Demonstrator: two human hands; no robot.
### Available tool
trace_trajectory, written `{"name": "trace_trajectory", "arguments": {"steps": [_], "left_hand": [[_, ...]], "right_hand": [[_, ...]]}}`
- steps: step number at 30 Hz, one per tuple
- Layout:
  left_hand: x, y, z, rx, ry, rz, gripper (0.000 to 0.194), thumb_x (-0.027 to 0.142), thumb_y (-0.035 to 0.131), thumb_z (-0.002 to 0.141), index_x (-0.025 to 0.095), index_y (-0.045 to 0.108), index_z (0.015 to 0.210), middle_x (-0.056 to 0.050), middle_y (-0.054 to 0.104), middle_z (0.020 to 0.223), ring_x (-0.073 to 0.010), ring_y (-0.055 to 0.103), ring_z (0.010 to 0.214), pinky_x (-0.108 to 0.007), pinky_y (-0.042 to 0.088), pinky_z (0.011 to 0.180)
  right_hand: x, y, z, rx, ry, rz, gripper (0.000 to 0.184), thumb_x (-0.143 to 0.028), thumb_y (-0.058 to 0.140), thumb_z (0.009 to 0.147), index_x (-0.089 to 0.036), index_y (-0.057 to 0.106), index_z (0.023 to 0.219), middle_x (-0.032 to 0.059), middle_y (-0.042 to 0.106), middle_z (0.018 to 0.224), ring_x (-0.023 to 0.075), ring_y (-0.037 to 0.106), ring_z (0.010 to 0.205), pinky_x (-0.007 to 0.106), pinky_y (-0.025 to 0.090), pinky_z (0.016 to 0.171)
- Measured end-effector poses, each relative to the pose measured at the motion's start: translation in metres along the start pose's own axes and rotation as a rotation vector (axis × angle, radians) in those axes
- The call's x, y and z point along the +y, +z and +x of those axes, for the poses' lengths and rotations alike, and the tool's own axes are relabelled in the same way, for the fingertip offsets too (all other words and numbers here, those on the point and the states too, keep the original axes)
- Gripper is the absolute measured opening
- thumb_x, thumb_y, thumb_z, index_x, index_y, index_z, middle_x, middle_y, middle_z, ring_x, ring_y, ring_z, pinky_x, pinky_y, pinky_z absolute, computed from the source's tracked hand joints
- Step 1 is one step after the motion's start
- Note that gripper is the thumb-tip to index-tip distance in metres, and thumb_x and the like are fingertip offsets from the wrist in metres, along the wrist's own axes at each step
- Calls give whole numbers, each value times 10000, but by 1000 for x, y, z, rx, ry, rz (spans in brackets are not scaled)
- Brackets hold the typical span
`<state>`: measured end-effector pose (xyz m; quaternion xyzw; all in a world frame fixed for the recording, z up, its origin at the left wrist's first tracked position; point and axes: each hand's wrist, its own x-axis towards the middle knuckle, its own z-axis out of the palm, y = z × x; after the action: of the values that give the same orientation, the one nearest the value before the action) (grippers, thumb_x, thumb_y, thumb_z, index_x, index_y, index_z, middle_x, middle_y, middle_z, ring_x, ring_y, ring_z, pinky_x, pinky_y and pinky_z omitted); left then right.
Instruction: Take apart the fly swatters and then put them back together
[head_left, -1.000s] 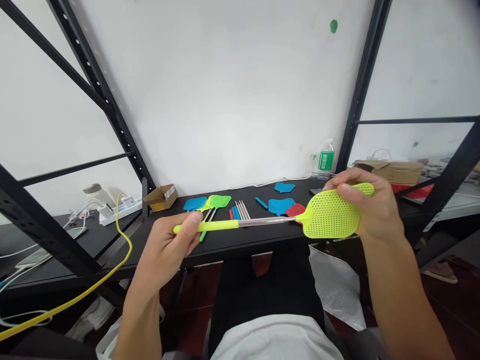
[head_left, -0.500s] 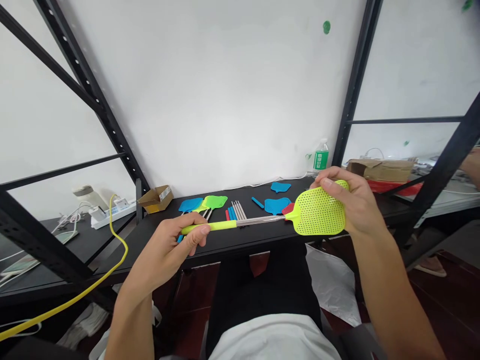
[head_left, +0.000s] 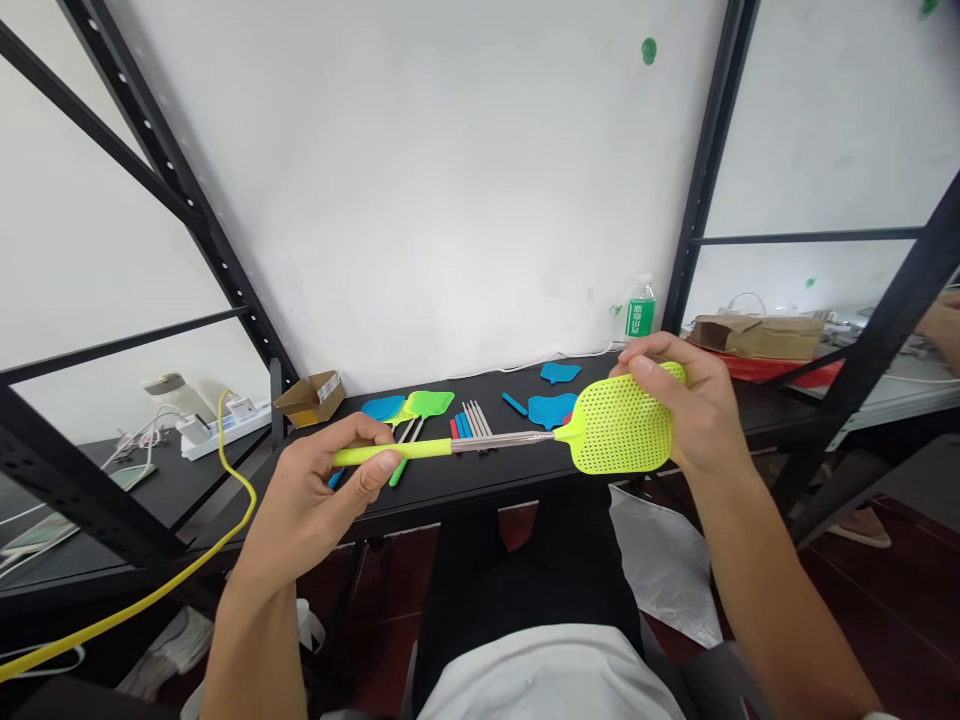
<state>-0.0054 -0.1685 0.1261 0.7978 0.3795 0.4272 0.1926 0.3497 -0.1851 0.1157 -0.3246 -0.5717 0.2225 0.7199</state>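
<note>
A yellow-green fly swatter (head_left: 624, 424) with a metal shaft is held level above the front of the black table. My left hand (head_left: 330, 490) is closed around its yellow-green handle, thumb in front. My right hand (head_left: 686, 400) pinches the far edge of the perforated head between thumb and fingers. Behind it on the table lie a blue swatter head (head_left: 551, 411), partly hidden, and a smaller-looking blue head (head_left: 560, 372). Several metal rods with red and blue grips (head_left: 466, 425) lie side by side. Further left are assembled swatters, including a green one (head_left: 431, 403).
A small open cardboard box (head_left: 310, 398) stands at the table's left. A bottle with a green label (head_left: 640, 308) stands at the back right. Black shelf posts (head_left: 705, 165) frame both sides. A yellow cable (head_left: 244, 510) hangs at left. Another person's hand (head_left: 941, 325) shows at far right.
Both hands and the fly swatter have shifted slightly left together. More of the green swatter's handle now shows beside my left hand. Both grips remain the same.
</note>
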Motion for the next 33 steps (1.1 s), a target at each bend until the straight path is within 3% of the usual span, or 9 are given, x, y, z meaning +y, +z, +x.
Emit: {"name": "trace_trajectory", "arguments": {"steps": [4,8,15,20,27,30,33], "left_hand": [[7,-1,1,-210,23,-17,269,390,525,952,170,649,859,44,389,542,-87,303,475,-205,241,420],[17,-1,2,-377,37,23,369,392,477,978,157,659,759,34,392,550,-83,303,487,-210,247,437],[25,10,2,-281,138,43,235,334,578,941,188,760,965,19,555,543,-97,461,496,-196,346,468],[30,16,-2,-189,224,33,182,323,675,878,233,788,990,-28,708,688,-142,576,564,-233,453,535],[26,18,-6,-85,326,87,208,289,721,842,277,783,1040,-39,752,783,-169,641,631,-265,522,610],[32,20,-10,-114,309,101,174,302,721,834,255,777,992,-37,746,775,-160,643,601,-240,499,554],[41,21,-16,-236,292,86,140,342,696,845,245,764,918,-16,707,688,-133,597,522,-225,465,515]], "right_hand": [[-13,-2,-8,-3,-183,-48,133,-387,718,854,-259,729,819,7,674,708,166,624,580,274,484,476],[-27,-6,-15,15,-325,-139,164,-372,696,864,-252,739,761,32,689,666,190,632,554,304,484,474],[-43,-18,-22,77,-367,-196,143,-333,710,817,-221,750,737,34,653,565,177,566,412,279,390,327],[-53,-27,-26,48,-420,-192,155,-350,741,788,-211,755,721,37,623,503,192,554,362,282,376,281],[-54,-28,-28,34,-438,-188,121,-291,704,816,-198,759,762,38,628,533,190,552,374,292,350,271],[-57,-27,-28,-12,-418,-139,115,-299,708,813,-204,760,776,46,629,549,196,564,400,319,390,318],[-60,-33,-37,-54,-355,-121,143,-361,719,803,-237,747,737,60,633,555,212,591,450,364,470,421]]}}
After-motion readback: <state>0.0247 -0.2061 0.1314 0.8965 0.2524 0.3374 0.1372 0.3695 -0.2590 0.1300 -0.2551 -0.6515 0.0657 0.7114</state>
